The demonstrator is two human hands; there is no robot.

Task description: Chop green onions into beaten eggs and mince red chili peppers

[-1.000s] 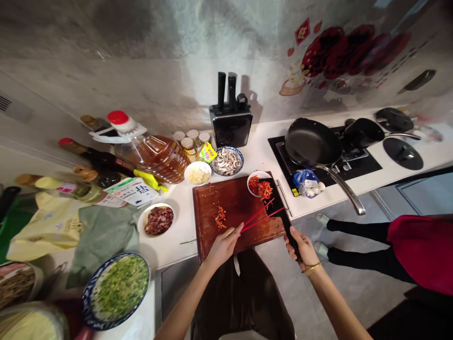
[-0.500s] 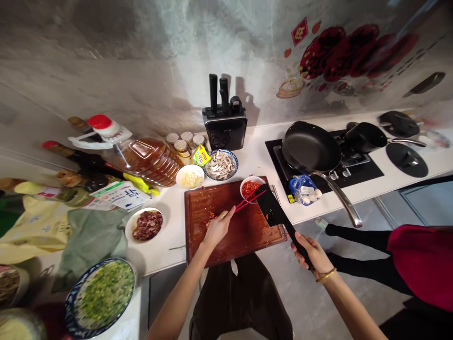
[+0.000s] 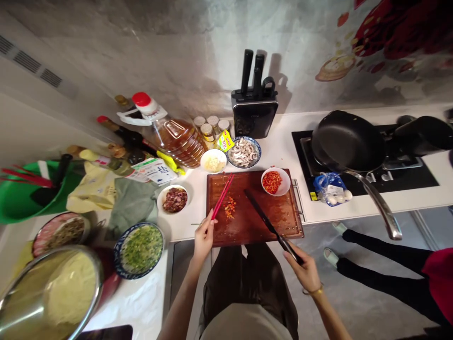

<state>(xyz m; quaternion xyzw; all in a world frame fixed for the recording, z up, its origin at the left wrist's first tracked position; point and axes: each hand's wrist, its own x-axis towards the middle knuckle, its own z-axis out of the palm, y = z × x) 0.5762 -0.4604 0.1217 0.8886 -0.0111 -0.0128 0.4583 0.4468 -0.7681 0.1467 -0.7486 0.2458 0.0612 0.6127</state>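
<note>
My left hand (image 3: 204,236) is closed on a pair of red chopsticks (image 3: 223,196), held over the left part of the wooden cutting board (image 3: 244,229). In my right hand (image 3: 303,267) is the handle of a black cleaver (image 3: 260,211), its blade turned edge-down over the middle of the board. Between the two tools lies a small heap of chopped red pepper (image 3: 230,208). A white bowl (image 3: 285,184) of chopped red pepper sits on the board's far right corner.
Behind the board stand a bowl of sliced mushrooms (image 3: 244,152), a bowl of minced garlic (image 3: 213,161) and a knife block (image 3: 255,115). Left are a bowl of meat (image 3: 174,199) and chopped greens (image 3: 140,249). A frying pan (image 3: 348,141) rests on the stove; another person's legs (image 3: 382,274) are at right.
Both hands have drawn away from the bowl of pepper. The chopsticks moved left, and the cleaver came down over the board with its blade turned upright. My view swung left.
</note>
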